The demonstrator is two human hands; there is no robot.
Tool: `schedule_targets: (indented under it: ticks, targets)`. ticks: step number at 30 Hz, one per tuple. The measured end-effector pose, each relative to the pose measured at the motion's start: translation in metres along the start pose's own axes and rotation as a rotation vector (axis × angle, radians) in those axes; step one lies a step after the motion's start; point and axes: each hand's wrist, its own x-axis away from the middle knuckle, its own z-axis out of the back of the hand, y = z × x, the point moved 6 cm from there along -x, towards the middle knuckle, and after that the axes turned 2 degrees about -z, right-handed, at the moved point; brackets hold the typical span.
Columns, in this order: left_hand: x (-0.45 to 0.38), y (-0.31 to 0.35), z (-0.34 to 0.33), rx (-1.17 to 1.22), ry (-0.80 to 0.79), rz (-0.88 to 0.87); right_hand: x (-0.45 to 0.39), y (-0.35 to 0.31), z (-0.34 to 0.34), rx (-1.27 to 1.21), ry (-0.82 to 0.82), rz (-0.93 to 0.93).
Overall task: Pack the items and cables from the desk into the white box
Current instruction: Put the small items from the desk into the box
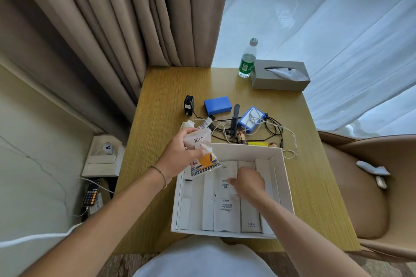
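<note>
The white box [284,177] lies open on the wooden desk [162,105] in front of me, with several white packets [225,213] laid flat inside. My left hand [180,155] grips snack packets [201,153] over the box's far left corner. My right hand [248,183] is inside the box, pressing on a white packet; I cannot make out whether it grips it. Behind the box lie a black charger [188,105], a blue case [218,104], a tube [206,122], a black comb [234,123], a blue box with white cable [251,119] and tangled cables [274,128].
A water bottle [247,58] and a grey tissue box [280,75] stand at the desk's far right. A tan chair [364,186] sits to the right with small objects on it. A wall socket panel [103,155] and a phone [91,193] are to the left.
</note>
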Motion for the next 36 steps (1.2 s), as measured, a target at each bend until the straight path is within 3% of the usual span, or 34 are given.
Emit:
schedule_targets:
  ticks: [4, 14, 23, 36]
  targets:
    - [0.002, -0.006, -0.016, -0.097, -0.048, 0.019, -0.003, -0.008, 0.009, 0.159, 0.041, 0.084]
    - [0.004, -0.040, -0.074, -0.362, -0.224, 0.105, 0.021, 0.002, 0.085, -0.126, 0.279, 0.147]
    - [0.001, -0.078, -0.128, -0.538, -0.321, 0.234, 0.029, 0.015, 0.093, -0.265, 0.285, 0.170]
    - [0.009, -0.108, -0.164, -0.627, -0.396, 0.267, 0.026, 0.022, 0.094, -0.319, 0.257, 0.151]
